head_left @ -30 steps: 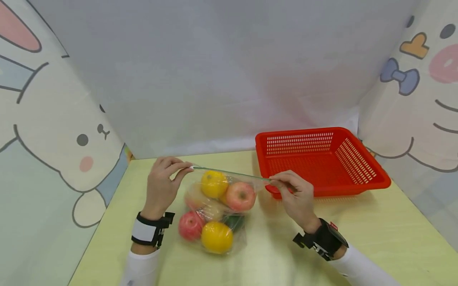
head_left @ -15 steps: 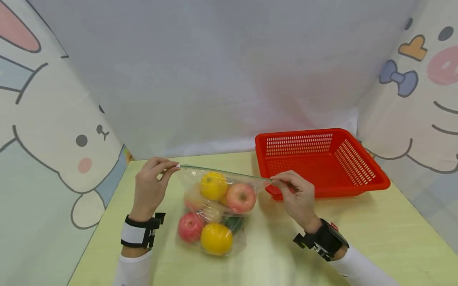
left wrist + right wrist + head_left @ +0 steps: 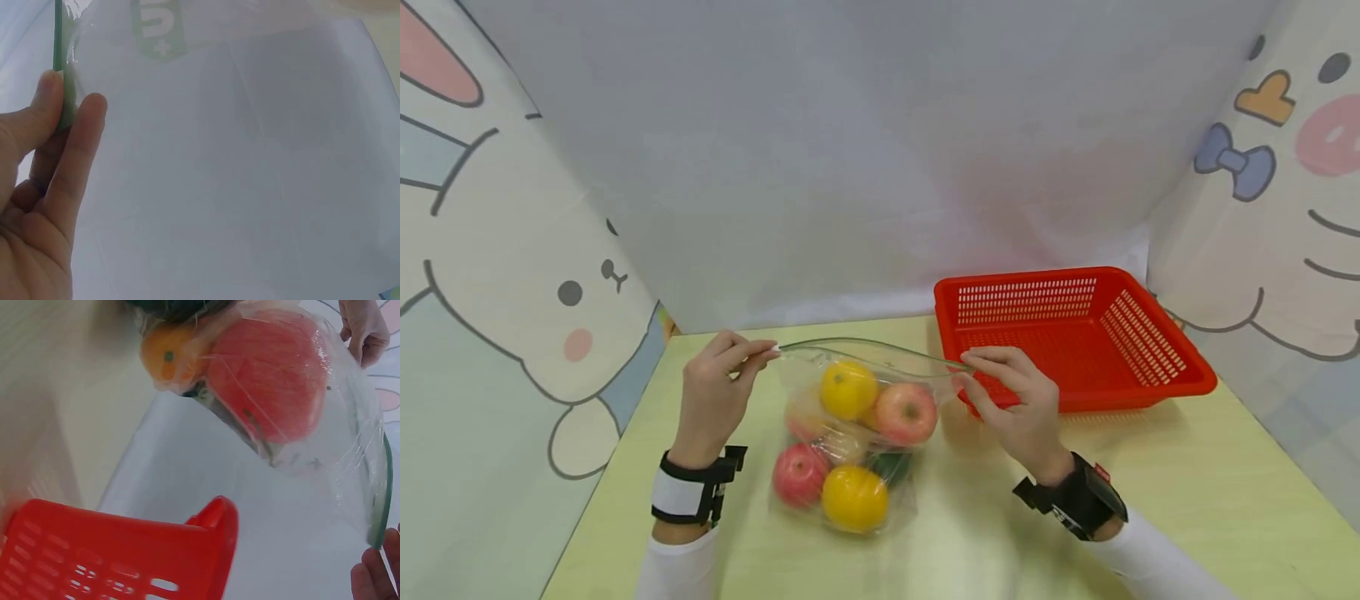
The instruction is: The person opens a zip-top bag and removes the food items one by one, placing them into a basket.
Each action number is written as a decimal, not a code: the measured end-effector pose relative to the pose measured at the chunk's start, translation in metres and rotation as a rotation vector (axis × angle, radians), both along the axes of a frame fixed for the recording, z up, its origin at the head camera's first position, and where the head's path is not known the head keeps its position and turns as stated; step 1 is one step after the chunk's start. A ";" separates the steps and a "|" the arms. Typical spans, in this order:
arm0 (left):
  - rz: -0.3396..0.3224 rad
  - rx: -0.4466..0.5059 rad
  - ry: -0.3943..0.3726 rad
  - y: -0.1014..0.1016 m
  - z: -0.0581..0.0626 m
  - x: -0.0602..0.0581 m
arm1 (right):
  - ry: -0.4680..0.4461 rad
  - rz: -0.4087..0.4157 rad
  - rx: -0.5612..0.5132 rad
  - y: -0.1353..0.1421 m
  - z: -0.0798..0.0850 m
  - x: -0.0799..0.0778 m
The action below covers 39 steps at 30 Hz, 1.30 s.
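Observation:
A clear zip bag [image 3: 906,497] with a green zip strip lies on the table, full of fruit. Inside are a yellow fruit [image 3: 848,390], a red and yellow apple [image 3: 906,414], a red apple [image 3: 801,475], another yellow fruit [image 3: 855,498] and a dark green item [image 3: 889,467]. My left hand [image 3: 715,396] pinches the white slider at the left end of the zip. At the right end, the thumb and fingers of my right hand [image 3: 1018,400] stand parted around the strip, fingertips at the bag. Between the hands the bag's mouth gapes slightly.
A red plastic basket [image 3: 1078,403] with slotted sides stands at the back right, just beyond my right hand. Behind the pale yellow table [image 3: 1000,533] rises a white sheet [image 3: 850,167], with cartoon-printed walls on both sides.
My left hand has slid left along the zip with the slider, then stopped. My right fingers have parted from their pinch, and the zip strips have bowed apart.

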State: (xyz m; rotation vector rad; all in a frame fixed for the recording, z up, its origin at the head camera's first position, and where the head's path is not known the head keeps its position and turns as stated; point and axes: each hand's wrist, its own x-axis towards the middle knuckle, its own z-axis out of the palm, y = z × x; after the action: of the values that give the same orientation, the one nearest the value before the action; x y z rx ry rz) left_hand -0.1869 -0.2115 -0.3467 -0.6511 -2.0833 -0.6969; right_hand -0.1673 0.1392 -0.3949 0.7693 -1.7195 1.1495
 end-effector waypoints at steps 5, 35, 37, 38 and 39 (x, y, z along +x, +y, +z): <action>-0.023 -0.011 -0.022 0.000 0.002 0.002 | 0.231 -0.050 0.142 -0.024 0.021 0.006; -0.139 -0.008 -0.185 0.018 0.005 0.005 | 0.143 -0.085 0.691 -0.084 0.017 0.019; -0.110 -0.062 -0.199 0.024 0.009 0.005 | 0.162 -0.051 0.701 -0.085 0.013 0.021; -0.099 -0.093 -0.208 0.027 0.011 0.004 | 0.169 -0.040 0.708 -0.085 0.011 0.022; -0.091 -0.128 -0.220 0.031 0.013 0.003 | 0.176 -0.035 0.716 -0.086 0.009 0.024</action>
State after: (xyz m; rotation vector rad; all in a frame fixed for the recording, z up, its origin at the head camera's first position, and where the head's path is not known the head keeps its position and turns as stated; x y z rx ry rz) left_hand -0.1836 -0.1809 -0.3341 -0.7739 -2.3276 -0.7171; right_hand -0.1437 0.0533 -0.3855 1.2164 -1.9879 0.3980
